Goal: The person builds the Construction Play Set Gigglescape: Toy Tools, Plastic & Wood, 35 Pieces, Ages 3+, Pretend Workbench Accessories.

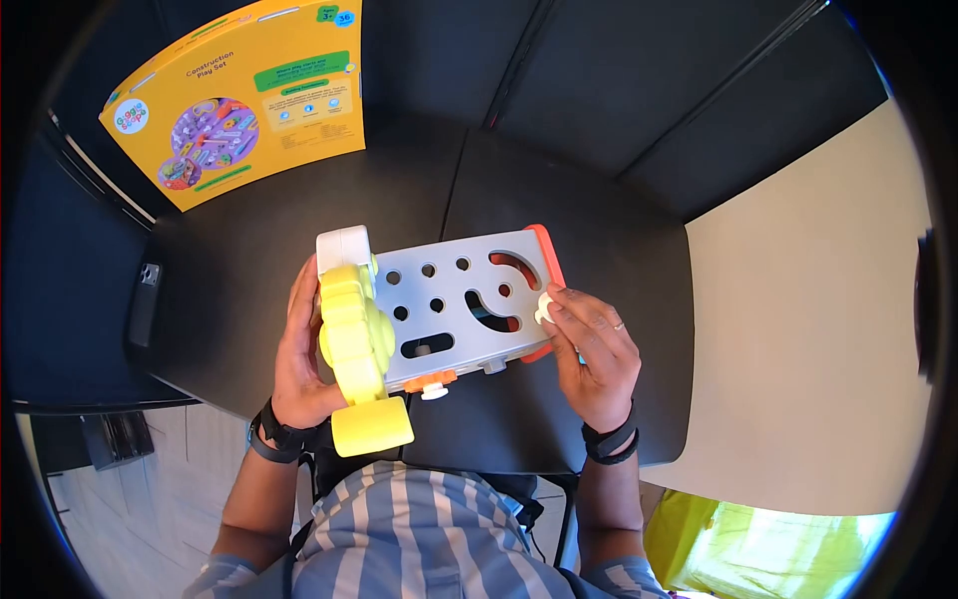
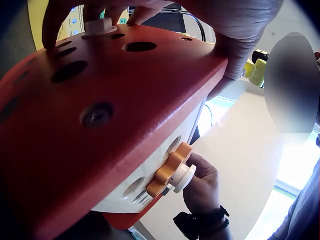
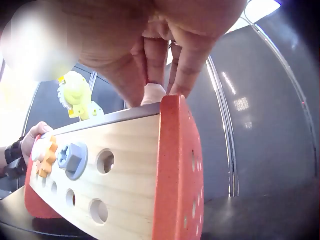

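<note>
A toy workbench box (image 1: 449,285) with a grey slotted top, wooden side (image 3: 130,165) and red end panels (image 2: 135,95) is between both hands. My left hand (image 1: 299,349) grips its left end, fingers and thumb spread around the red panel. Yellow gear-shaped pieces (image 1: 349,309), a yellow block (image 1: 372,427) and a white block (image 1: 342,247) stand at that end. At the opposite end, my right hand (image 1: 599,354) pinches a small white knob-like piece (image 1: 544,307) near the top's edge. An orange gear (image 2: 172,167) and a blue bolt (image 3: 74,159) stick out of the near side.
The black table (image 1: 599,210) lies beneath the box. A yellow play set carton (image 1: 289,60) stands upright at the back left, and a phone (image 1: 146,299) lies at the left edge. Dark panels (image 1: 619,80) rise behind. A pale surface (image 1: 798,349) adjoins on the right.
</note>
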A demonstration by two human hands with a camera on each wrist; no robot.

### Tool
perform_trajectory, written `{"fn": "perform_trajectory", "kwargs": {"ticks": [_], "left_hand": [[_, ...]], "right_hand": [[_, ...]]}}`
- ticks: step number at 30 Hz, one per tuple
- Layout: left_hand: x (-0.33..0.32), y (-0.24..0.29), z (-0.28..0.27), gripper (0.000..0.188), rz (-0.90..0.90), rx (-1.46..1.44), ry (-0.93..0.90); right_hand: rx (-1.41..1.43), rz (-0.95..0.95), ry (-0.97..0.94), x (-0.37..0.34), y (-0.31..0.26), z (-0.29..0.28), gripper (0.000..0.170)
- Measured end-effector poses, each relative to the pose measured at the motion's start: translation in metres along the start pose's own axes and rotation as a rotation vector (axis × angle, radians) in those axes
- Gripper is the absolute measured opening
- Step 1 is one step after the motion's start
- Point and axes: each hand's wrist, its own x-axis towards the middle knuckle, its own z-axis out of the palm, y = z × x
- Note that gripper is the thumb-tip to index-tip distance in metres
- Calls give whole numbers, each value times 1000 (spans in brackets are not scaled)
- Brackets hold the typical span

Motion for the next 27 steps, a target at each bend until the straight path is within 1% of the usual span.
{"fn": "perform_trajectory", "kwargs": {"ticks": [5,7,8,10,11,15,16,20,22,24,27], "left_hand": [[1,3,4,134,-4,-54,11],[2,4,5,134,-8,-62,8],[2,7,6,134,-9,-59,8],[0,12,8,134,-33,-45,12],[-1,12,7,133,-45,-40,17],[-4,8,6,134,-84,-46,18],[-2,9,8,133,-46,-44,25],[2,10,9,132,34,-24,46],[6,10,8,132,89,25,34],[6,10,6,132,130,69,24],[8,5,5,132,198,2,-3]], "right_hand": [[92,-11,-38,3,2,-1,32],[145,28,26,-2,8,2,29],[145,27,24,-3,10,4,29],[234,85,100,-6,12,6,24],[237,83,96,-6,11,6,24],[223,190,67,-4,4,1,22],[225,232,52,-4,3,-1,22],[228,237,34,-2,2,-2,21],[135,192,16,2,-1,-3,21],[98,168,3,3,0,-4,21],[57,143,-2,3,0,-4,23]]}}
